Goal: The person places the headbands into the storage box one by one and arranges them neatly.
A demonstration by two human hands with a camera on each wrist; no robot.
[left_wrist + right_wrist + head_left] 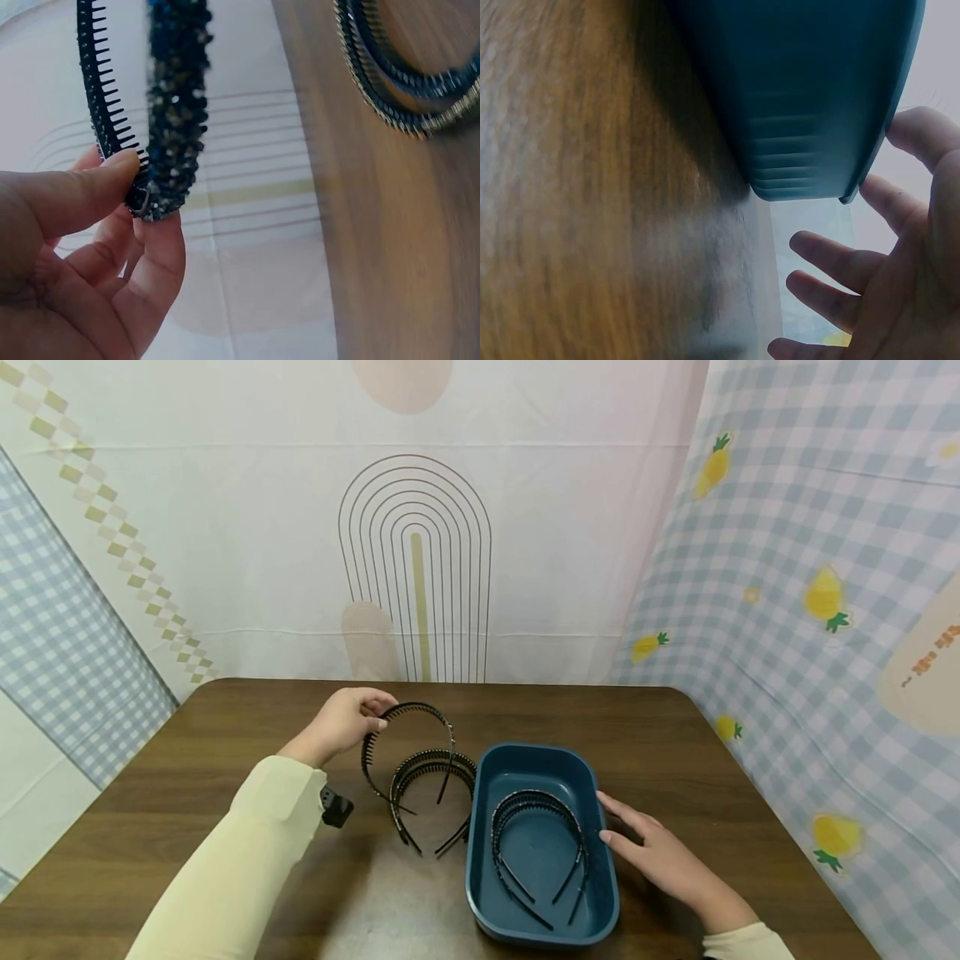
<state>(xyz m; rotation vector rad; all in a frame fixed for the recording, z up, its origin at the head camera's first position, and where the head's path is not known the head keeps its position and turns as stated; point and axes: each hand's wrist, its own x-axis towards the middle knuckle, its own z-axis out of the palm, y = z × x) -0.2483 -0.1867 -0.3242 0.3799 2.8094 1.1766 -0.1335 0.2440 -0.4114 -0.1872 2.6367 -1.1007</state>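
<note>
Between the thumb and fingers of my left hand (347,720) is a black headband (366,752), pinched by its curved band and raised over the table. Its comb-like teeth and sparkly beaded surface (176,105) show up close in the left wrist view. Just below it, more black toothed headbands (397,777) lie nested on the table, left of a blue plastic bin (540,852). Inside that bin lie several dark headbands (534,795). My right hand (660,852) touches the bin's right rim with thumb and forefinger, its other fingers spread loosely in the right wrist view.
The brown wooden table (300,877) has rounded back corners. Behind it hangs a white printed cloth (562,543), with a blue checked cloth (772,677) at the right. A small black device (336,807) is worn at the left wrist.
</note>
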